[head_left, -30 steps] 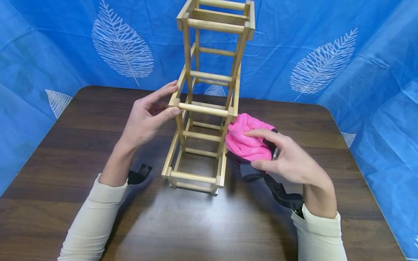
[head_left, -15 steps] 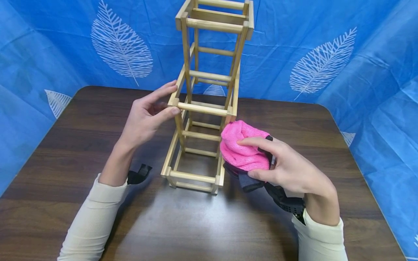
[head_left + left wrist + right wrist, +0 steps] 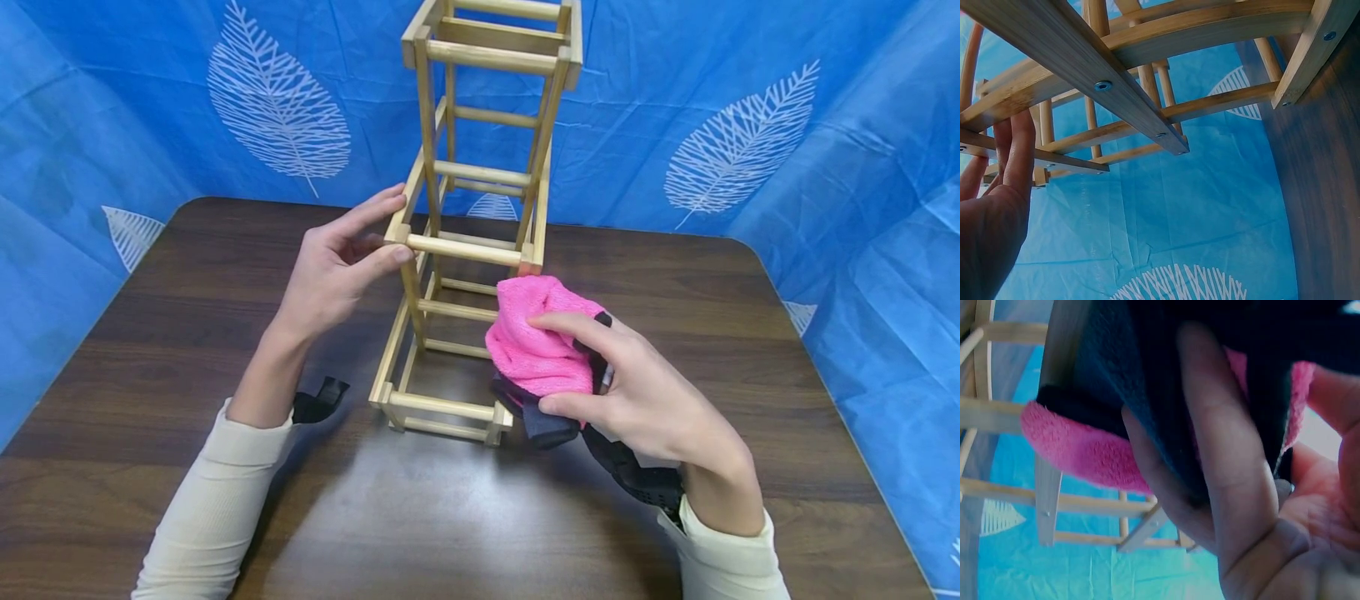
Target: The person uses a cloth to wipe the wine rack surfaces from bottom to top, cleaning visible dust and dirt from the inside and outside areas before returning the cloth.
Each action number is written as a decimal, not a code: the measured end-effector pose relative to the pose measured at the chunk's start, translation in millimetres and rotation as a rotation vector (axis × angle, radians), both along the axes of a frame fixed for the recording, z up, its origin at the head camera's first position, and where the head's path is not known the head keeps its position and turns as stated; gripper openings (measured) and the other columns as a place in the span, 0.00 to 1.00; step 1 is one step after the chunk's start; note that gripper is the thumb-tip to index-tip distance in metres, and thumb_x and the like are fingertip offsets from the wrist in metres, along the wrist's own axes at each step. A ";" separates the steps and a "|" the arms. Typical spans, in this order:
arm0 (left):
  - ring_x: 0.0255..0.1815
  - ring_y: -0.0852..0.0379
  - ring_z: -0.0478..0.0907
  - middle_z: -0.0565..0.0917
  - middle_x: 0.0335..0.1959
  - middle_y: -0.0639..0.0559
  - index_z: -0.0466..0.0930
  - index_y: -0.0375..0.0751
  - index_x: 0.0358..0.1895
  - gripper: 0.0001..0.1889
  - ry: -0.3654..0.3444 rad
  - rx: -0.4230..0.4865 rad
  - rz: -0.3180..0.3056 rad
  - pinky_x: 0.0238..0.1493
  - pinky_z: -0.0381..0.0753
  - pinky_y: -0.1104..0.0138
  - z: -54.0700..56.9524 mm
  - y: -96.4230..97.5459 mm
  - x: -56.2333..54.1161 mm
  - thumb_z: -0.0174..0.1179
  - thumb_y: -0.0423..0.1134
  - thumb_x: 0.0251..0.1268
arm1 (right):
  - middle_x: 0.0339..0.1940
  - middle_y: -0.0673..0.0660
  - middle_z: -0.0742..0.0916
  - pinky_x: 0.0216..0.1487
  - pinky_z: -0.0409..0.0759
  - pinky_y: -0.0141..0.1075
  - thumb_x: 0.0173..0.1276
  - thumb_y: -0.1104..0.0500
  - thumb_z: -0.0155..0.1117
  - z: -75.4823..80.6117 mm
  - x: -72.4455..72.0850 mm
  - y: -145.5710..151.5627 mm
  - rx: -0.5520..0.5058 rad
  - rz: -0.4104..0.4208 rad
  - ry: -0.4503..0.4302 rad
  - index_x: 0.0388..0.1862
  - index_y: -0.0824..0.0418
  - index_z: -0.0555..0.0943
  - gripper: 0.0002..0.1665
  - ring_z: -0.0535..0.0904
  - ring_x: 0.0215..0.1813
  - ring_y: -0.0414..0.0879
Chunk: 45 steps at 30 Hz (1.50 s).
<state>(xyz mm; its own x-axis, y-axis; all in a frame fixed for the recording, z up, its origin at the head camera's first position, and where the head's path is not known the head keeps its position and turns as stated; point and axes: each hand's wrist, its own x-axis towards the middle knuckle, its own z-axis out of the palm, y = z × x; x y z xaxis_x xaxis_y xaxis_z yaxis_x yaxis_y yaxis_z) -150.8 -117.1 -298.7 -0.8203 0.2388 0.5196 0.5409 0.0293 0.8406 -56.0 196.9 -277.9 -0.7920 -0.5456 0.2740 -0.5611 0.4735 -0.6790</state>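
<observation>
A tiered rack of light wooden bars (image 3: 442, 406) stands on the table, its top cut off by the head view's upper edge. My left hand (image 3: 330, 271) grips the front left corner of its middle tier, thumb in front and fingers along the side rail. The left wrist view shows those fingers (image 3: 1019, 150) up against a wooden bar (image 3: 1210, 37). In my right hand (image 3: 648, 387) is a bunched pink cloth (image 3: 536, 333) with dark edging, held between thumb and fingers. The cloth overlaps the rack's right post, just below the middle tier's front right corner.
The dark wood table (image 3: 187, 333) has rounded far corners. Behind it hangs a blue sheet (image 3: 622, 125) printed with white leaves, which also covers both sides. Black straps (image 3: 321, 402) hang from the wrists, the right one close to the cloth.
My right hand has moved left and slightly down with the pink cloth, which now covers more of the rack's right side. The left hand keeps its grip on the corner.
</observation>
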 end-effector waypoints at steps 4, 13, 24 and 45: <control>0.42 0.54 0.84 0.74 0.68 0.53 0.74 0.33 0.66 0.26 -0.005 -0.003 0.014 0.43 0.83 0.70 -0.4 -0.3 -0.4 0.60 0.19 0.63 | 0.54 0.54 0.78 0.53 0.72 0.32 0.51 0.64 0.81 0.4 2.3 -9.4 -0.005 -0.024 -0.008 0.65 0.57 0.74 0.41 0.72 0.54 0.46; 0.42 0.54 0.84 0.75 0.67 0.52 0.75 0.33 0.65 0.26 -0.002 0.009 0.014 0.42 0.83 0.71 -0.9 -1.7 -0.5 0.60 0.19 0.63 | 0.53 0.52 0.76 0.50 0.76 0.43 0.54 0.57 0.80 4.3 12.0 -19.2 0.124 -0.046 0.044 0.66 0.52 0.72 0.41 0.72 0.52 0.45; 0.41 0.55 0.84 0.75 0.67 0.52 0.75 0.33 0.66 0.27 -0.006 0.016 0.015 0.43 0.83 0.71 -2.1 -1.5 -0.6 0.61 0.19 0.62 | 0.58 0.50 0.77 0.57 0.75 0.42 0.56 0.57 0.79 1.7 15.7 -28.7 0.077 0.058 0.045 0.67 0.51 0.74 0.39 0.72 0.58 0.44; 0.42 0.53 0.83 0.75 0.67 0.54 0.74 0.34 0.66 0.28 0.031 -0.050 0.060 0.45 0.83 0.70 -2.0 0.1 -1.8 0.64 0.21 0.61 | 0.61 0.52 0.77 0.51 0.79 0.38 0.59 0.54 0.77 -28.8 23.0 -81.4 -0.010 0.059 0.112 0.67 0.50 0.77 0.36 0.75 0.54 0.43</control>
